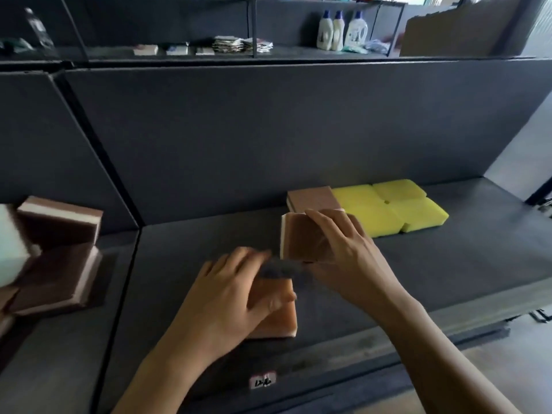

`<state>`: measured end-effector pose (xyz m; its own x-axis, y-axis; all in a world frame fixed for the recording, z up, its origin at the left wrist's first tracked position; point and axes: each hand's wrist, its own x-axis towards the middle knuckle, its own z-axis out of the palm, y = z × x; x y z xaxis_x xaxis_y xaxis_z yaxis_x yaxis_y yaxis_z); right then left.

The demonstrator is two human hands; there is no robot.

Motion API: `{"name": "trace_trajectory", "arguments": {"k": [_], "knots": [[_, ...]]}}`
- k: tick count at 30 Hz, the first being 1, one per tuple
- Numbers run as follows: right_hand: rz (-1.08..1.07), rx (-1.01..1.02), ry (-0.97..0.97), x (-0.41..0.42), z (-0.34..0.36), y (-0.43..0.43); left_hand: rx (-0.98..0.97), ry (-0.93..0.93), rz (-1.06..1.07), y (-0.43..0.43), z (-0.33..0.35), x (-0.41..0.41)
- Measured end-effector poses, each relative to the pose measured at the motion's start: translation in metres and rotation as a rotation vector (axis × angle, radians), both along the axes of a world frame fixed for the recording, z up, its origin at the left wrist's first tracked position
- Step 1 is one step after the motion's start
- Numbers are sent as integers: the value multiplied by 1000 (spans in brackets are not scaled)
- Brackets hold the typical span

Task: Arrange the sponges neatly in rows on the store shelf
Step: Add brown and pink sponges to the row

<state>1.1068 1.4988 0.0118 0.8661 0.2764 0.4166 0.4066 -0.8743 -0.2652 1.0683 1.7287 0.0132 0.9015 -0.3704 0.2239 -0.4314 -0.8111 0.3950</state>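
Note:
On the dark shelf (448, 264), several yellow sponges (391, 206) lie in a tidy block at the back right. A brown sponge (310, 198) lies flat against their left side. My right hand (349, 249) grips a second brown sponge (301, 240) with a white layer, holding it tilted just in front of the flat one. Nearer the front edge, my left hand (230, 294) holds an orange-brown sponge (277, 321), fingers curled over its top. The two hands are close together.
A loose pile of dark brown and white sponges (59, 264) sits in the left shelf bay behind a divider (125, 294). A price tag (263, 380) hangs on the front edge. Detergent bottles (340, 31) and packets stand on a far shelf.

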Motion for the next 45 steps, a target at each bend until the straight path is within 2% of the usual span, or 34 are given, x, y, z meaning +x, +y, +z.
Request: {"name": "trace_trajectory", "arguments": {"k": [3, 6, 10, 16, 21, 26, 40, 45], "knots": [[85, -35, 14, 11, -1, -3, -60, -59, 57, -11, 12, 12], [183, -52, 22, 17, -1, -6, -56, 5, 54, -24, 17, 21], [257, -56, 23, 22, 2, -15, -57, -11, 79, -35, 13, 28], [304, 32, 163, 34, 2, -34, -222, 76, 151, -20, 9, 32], [307, 61, 181, 39, 4, -25, -122, 68, 140, -16, 14, 36], [300, 61, 150, 42, 9, -7, 17, -56, 67, -13, 28, 46], [218, 37, 201, 59, 4, 32, 92, -88, -32, 22, 23, 77], [158, -35, 298, 58, 9, 31, 128, -52, -24, 20, 18, 86]]}}
